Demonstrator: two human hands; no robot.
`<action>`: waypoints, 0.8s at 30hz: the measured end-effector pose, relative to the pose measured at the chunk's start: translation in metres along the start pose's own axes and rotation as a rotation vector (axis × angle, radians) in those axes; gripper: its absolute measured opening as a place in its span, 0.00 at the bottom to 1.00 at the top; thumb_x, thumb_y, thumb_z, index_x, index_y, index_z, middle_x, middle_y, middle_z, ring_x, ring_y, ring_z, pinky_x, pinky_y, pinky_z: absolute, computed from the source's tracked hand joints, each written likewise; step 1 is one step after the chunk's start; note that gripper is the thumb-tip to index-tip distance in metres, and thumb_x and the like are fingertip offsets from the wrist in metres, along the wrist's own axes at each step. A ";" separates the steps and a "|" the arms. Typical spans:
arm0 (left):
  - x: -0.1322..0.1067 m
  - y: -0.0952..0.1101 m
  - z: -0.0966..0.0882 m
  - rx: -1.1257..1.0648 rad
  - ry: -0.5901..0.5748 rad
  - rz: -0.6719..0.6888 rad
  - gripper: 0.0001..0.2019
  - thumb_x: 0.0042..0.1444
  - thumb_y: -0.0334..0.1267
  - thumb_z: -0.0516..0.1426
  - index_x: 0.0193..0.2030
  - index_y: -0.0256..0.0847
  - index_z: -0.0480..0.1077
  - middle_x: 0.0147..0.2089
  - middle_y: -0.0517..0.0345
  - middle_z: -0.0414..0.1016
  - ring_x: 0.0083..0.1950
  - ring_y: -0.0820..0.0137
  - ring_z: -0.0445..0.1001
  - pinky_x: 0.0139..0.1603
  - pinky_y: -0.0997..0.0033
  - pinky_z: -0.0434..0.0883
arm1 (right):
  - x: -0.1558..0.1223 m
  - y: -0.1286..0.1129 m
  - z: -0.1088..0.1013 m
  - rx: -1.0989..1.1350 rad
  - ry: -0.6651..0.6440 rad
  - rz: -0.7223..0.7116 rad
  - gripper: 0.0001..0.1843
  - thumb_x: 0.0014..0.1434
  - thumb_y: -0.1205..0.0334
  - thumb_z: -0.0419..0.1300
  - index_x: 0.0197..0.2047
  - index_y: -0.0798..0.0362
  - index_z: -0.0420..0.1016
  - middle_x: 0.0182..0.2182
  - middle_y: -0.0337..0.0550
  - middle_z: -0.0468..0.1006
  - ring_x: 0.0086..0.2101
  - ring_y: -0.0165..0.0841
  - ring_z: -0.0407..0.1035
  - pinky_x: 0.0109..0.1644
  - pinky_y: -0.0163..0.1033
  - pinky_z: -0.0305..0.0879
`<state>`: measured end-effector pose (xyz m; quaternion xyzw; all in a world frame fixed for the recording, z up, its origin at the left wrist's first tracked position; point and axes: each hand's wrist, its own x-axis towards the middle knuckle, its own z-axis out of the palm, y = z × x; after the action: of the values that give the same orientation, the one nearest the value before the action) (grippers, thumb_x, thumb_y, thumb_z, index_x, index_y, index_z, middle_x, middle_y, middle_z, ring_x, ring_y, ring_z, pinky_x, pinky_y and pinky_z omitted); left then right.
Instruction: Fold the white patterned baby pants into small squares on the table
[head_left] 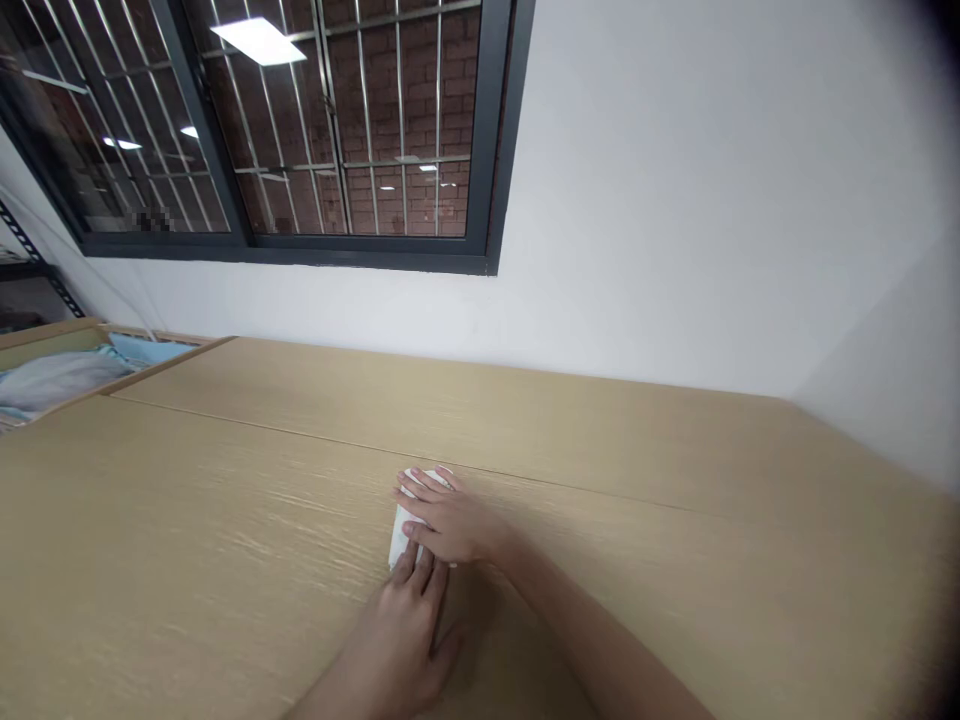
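A small white folded piece, cloth or paper (399, 528), lies on the light wooden table (225, 520). My right hand (442, 518) lies flat across it, fingers stretched out to the left and pressing it down. My left hand (405, 630) comes from below. Its fingers are extended and their tips touch the near edge of the white piece, partly tucked under my right hand. Most of the white piece is hidden under the fingers.
A wooden box (67, 375) with light blue and grey fabric stands at the far left. A white wall and a barred dark-framed window (300, 130) rise behind the table. A seam (600, 490) runs across the tabletop.
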<state>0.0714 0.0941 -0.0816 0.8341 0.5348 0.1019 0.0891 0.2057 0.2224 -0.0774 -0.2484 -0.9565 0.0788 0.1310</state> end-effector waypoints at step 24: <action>0.006 -0.020 -0.013 -0.090 0.345 -0.168 0.14 0.69 0.43 0.48 0.53 0.42 0.70 0.52 0.50 0.78 0.53 0.57 0.75 0.56 0.52 0.72 | -0.010 0.032 0.006 -0.016 0.511 0.264 0.19 0.73 0.56 0.47 0.58 0.57 0.69 0.51 0.56 0.74 0.52 0.45 0.67 0.58 0.52 0.62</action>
<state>0.0533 0.1082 -0.0736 0.7520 0.6046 0.2595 0.0418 0.2266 0.2446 -0.0923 -0.3838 -0.8524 0.0227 0.3544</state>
